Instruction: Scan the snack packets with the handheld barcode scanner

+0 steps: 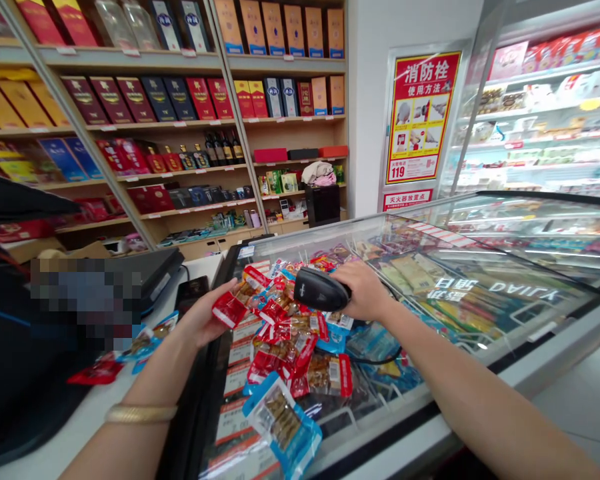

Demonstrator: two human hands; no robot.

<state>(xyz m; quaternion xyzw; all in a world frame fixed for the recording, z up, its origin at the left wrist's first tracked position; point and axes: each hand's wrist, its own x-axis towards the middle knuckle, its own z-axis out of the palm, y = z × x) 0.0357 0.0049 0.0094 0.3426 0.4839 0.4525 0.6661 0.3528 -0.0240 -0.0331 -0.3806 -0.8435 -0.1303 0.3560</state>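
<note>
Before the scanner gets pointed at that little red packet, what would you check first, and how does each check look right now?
1. Red snack packet held firmly in the left hand: ok, pinched between thumb and fingers.
2. Barcode scanner gripped in the right hand: ok.
3. Scanner head aimed toward the packet: ok, it points left toward it, though they are apart.
4. Barcode side of the packet faces the scanner: cannot tell.
5. Scanner cable free of the pile of snack packets: cannot tell, it runs under the right arm among them.
6. Pile rests securely on the freezer's glass lid: not ok, a blue packet lies at the front edge.
</note>
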